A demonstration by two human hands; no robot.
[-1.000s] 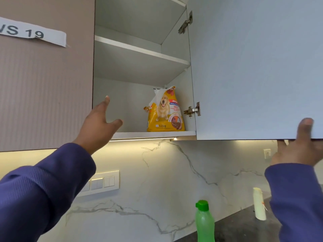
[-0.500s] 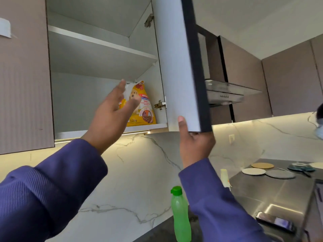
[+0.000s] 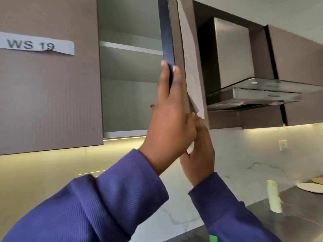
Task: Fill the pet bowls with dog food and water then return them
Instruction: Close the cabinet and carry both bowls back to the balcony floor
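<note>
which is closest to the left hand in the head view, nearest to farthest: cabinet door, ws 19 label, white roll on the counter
1. cabinet door: the left hand has its grip on the door's edge.
2. WS 19 label: upper left, on the neighbouring closed door.
3. white roll: lower right, on the counter.

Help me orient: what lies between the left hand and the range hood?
The open cabinet door, seen in the head view; the left hand grips its edge.
</note>
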